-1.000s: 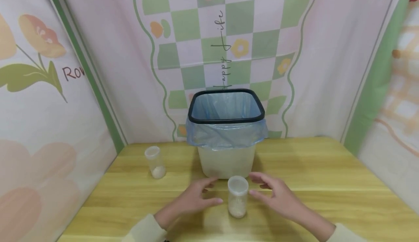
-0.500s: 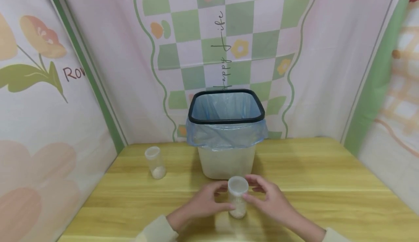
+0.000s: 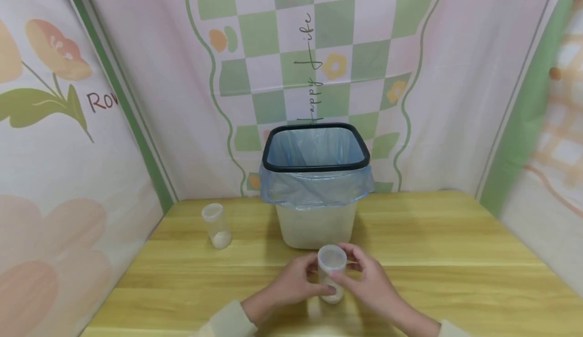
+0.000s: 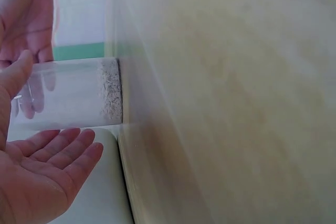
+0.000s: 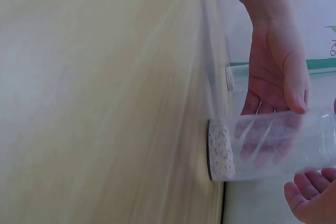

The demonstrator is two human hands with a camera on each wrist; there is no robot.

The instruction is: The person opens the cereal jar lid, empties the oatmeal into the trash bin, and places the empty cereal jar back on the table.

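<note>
A clear plastic jar (image 3: 332, 257) with a pale lid stands upright on the wooden table, between both hands. Whitish flaky bits (image 5: 221, 153) cover its bottom, plain in both wrist views. My left hand (image 3: 293, 280) holds the jar low on its left side, thumb in front and fingers behind. On the other side my right hand (image 3: 372, 279) grips it higher up, its thumb across the front just below the lid. In the left wrist view, the left fingers (image 4: 68, 153) lie along the jar's wall.
Right behind the jar stands a white bin (image 3: 316, 225) with a blue liner bag (image 3: 314, 187) under a black rim (image 3: 314, 168). A second clear jar (image 3: 216, 225) with white contents stands at the left of the table (image 3: 432, 246). Printed curtains hang around the table.
Both hands have come inward from either side of the jar and closed around it. The jar stays at nearly the same spot. The bin and the second jar have not moved.
</note>
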